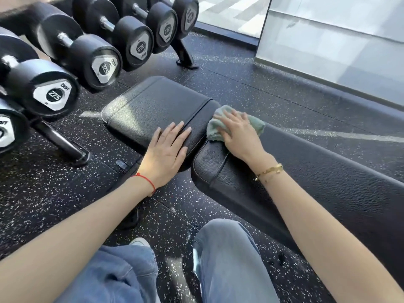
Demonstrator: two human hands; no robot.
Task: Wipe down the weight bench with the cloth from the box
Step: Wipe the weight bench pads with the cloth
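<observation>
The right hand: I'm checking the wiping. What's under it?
Under the right hand lies the green cloth, bunched on the black bench pad. The pad surface beneath the cloth is hidden.

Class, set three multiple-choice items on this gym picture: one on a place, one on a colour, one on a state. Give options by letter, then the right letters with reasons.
1. Where does the cloth lie?
A. on the floor
B. at the gap between the bench's seat pad and its long pad
C. on the dumbbell rack

2. What colour is the cloth?
A. red
B. white
C. grey-green

3. How is the left hand?
A. flat on the seat pad
B. gripping a dumbbell
C. raised in the air

Answers: 1 B, it bridges the two pads under the right hand. 2 C, its folds show grey-green. 3 A, straight fingers rest on the leather.
</observation>
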